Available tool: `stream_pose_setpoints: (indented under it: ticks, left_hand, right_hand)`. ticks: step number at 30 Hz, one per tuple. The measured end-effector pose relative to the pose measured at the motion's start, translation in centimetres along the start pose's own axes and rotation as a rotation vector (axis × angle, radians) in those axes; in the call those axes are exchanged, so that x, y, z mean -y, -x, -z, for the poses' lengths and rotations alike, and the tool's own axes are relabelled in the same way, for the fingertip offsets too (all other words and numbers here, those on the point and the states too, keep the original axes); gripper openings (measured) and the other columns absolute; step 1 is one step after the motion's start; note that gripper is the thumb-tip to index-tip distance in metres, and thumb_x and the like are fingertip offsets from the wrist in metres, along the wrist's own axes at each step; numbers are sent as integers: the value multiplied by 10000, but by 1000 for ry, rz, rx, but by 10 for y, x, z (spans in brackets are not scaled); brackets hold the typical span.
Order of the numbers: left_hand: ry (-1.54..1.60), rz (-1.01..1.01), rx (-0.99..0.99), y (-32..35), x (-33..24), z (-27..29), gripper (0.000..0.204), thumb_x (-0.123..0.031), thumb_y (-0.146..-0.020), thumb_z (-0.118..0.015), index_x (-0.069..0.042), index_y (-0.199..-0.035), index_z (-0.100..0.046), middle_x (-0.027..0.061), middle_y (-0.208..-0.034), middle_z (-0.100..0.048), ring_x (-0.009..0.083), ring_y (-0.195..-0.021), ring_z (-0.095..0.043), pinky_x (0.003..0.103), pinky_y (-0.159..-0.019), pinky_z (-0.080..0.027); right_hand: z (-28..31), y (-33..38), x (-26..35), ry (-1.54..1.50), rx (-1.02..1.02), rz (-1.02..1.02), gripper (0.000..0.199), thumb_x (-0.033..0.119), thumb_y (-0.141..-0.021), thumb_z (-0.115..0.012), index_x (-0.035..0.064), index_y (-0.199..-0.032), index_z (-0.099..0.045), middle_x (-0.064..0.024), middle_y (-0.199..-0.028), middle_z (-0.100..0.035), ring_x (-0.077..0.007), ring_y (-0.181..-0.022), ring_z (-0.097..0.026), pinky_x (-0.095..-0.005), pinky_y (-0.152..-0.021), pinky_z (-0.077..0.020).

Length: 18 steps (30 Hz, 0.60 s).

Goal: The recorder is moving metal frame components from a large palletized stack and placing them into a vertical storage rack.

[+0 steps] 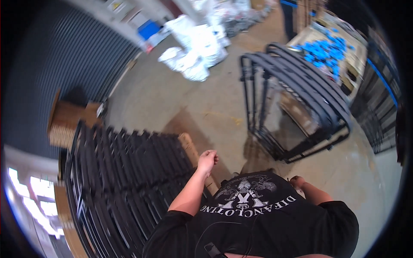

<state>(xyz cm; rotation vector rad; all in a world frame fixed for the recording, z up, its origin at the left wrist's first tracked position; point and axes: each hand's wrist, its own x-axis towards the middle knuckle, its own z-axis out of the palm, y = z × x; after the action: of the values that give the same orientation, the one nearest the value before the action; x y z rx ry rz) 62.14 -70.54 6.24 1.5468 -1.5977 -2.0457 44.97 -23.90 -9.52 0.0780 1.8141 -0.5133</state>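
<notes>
My left hand [208, 162] hangs in front of me with its fingers curled in, and nothing shows in it. Close by on its left stands a dense row of black metal frames [124, 163], packed side by side. Beside my right hip, my right hand [297, 181] is bent with its fingers curled; a small pale patch shows by it, too little to name. Ahead on the right, a group of black tubular frames [301, 81] with rounded corners stands on the floor, out of reach of both hands.
A table [359, 64] with many small blue pieces [327, 51] is at the far right. White sacks [193, 47] lie far ahead. Brown cardboard [71, 116] leans by the grey ribbed shutter [73, 56]. A wooden strip [188, 148] edges the frame row. Someone's dark-clothed leg [289, 19] shows far off.
</notes>
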Motion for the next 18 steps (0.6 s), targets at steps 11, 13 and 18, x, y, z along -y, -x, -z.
stream_pose_setpoints:
  ticks: [11,13,18]
  left_hand:
    - [-409,-860,-838,220,-24,199,171,-128,-896,-705,-2,-997,-647,129,-944,-653,209,-844,-644,322,-758,-527]
    - [-453,-907,-1043,258,-25,234,173,-81,-855,-713,-1,-992,-645,161,-979,-656,306,-903,-646,379,-797,-527]
    - [-547,-1082,-1468,344,-41,275,203,-13,-791,-732,-9,-971,-638,152,-947,-650,326,-868,-627,385,-786,-503]
  right_hand:
    - [-130,-86,342,21,168,597,105,161,-910,-607,66,-954,-603,-66,-708,-594,-177,-532,-559,-317,-451,-441]
    - [-189,-54,404,-122,346,672,97,124,-907,-568,101,-815,-548,-29,-667,-528,-129,-494,-497,-284,-410,-380]
    - [-338,103,520,-53,560,773,146,153,-961,-593,38,-1046,-562,-66,-852,-609,-161,-668,-616,-295,-571,-510]
